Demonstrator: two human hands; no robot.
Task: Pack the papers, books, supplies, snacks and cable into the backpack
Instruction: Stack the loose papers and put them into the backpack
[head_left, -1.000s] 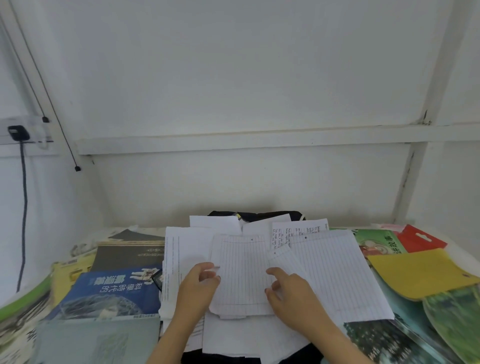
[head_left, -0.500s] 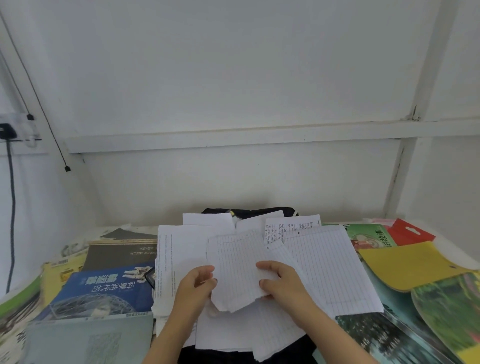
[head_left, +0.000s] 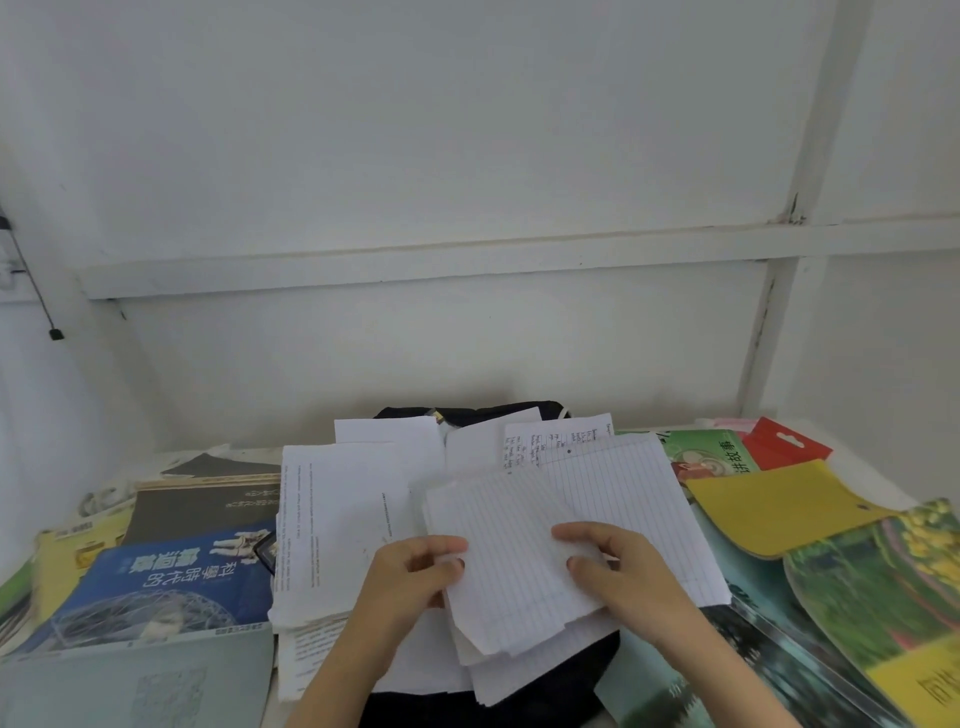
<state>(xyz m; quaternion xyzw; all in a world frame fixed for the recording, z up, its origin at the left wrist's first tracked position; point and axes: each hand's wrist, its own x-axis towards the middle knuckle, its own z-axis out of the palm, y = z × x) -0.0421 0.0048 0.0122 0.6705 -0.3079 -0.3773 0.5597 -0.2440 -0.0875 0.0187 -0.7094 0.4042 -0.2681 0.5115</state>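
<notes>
The left hand (head_left: 410, 577) had its fingers curled, with the thumb lying on top of the left edge of a small sheaf of white lined papers (head_left: 509, 556), pinching it. The right hand (head_left: 621, 571) gripped the sheaf's right edge in the same way, thumb and forefinger over the top sheet and the other fingers curled beside it. Between the two hands the sheaf was lifted slightly and tilted, its lower corners fanned out unevenly.

Under and around it lay more loose sheets: a larger lined white sheet (head_left: 644, 493) to the right, a white printed sheet (head_left: 343, 519) to the left, and a small handwritten note (head_left: 558, 441) further back. These papers were spread over a black fabric backpack (head_left: 545, 696), which showed below the sheets at the near edge and again as a dark strip beyond them, against the white wall (head_left: 467, 182).

To the left, on the surface (head_left: 865, 480), lay a blue book with white Chinese lettering (head_left: 171, 587), a dark grey book (head_left: 202, 504) behind it, and a pale grey-green book (head_left: 130, 680) nearest the person. To the right lay a yellow flat pouch (head_left: 769, 512), a red card package (head_left: 784, 441), a green illustrated book (head_left: 706, 452), a book with a green and yellow flower cover (head_left: 883, 587), and a dark book showing trees (head_left: 769, 670).
</notes>
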